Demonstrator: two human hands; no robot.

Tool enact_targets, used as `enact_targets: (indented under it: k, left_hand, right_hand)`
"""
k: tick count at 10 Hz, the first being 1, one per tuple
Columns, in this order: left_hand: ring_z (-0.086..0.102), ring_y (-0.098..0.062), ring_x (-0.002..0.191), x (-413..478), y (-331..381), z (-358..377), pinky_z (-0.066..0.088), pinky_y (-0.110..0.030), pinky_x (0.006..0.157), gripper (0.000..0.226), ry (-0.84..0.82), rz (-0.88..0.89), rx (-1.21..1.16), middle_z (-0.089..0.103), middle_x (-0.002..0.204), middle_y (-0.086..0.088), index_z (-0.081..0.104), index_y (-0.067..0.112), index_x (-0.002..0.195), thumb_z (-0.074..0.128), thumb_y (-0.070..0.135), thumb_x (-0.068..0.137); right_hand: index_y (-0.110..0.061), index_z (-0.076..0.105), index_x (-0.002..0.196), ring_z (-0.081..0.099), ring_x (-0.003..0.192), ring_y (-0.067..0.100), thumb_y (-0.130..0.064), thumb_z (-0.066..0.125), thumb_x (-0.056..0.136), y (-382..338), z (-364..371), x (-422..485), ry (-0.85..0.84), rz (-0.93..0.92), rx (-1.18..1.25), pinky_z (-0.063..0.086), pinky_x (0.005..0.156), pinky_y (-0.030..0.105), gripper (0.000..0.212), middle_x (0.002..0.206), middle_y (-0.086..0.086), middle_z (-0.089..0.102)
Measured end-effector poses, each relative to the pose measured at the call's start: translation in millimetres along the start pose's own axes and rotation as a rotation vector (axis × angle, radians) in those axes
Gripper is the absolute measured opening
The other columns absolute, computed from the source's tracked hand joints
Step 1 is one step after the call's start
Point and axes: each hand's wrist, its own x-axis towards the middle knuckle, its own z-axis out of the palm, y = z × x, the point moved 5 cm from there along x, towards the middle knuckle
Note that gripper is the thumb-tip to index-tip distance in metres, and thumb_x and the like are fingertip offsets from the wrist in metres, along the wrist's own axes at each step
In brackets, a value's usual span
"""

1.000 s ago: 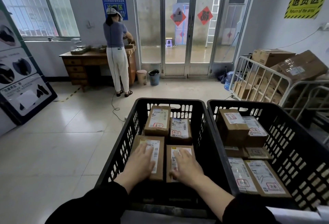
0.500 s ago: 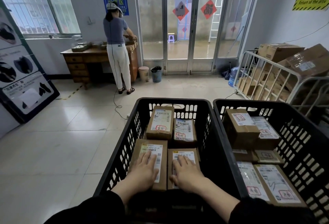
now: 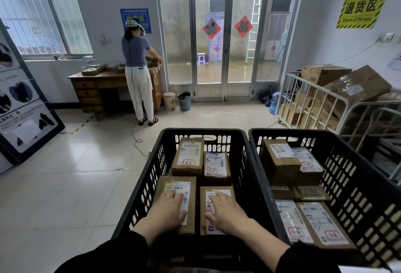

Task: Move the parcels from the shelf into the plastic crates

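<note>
While both hands lie flat with fingers spread, gripping nothing, the left hand [image 3: 168, 208] rests on one parcel [image 3: 176, 199] and the right hand [image 3: 225, 211] on its neighbour [image 3: 217, 196], side by side in the left crate [image 3: 138, 199]. More parcels fill the right crate [image 3: 360, 188].

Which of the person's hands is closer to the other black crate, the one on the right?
Right. The right hand lies on a parcel nearest the right crate; the left hand rests on the parcel farther away.
</note>
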Motion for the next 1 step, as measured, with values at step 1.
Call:
enact_targets:
  k: [1]
  left_hand:
    - [0.025,-0.023,0.139,-8.3,4.9,-12.9,0.027,-0.037,0.113,0.059,0.099,-0.003,-0.021,0.03,0.15,-0.006,0.026,0.018,0.144,0.048,0.036,0.092]
  right_hand:
    - [-0.018,0.034,0.139,0.031,0.134,0.024,-0.044,0.043,0.092,2.9,-13.3,-9.6,0.05,-0.013,0.007,0.028,0.109,0.038,0.055,0.145,0.006,0.034]
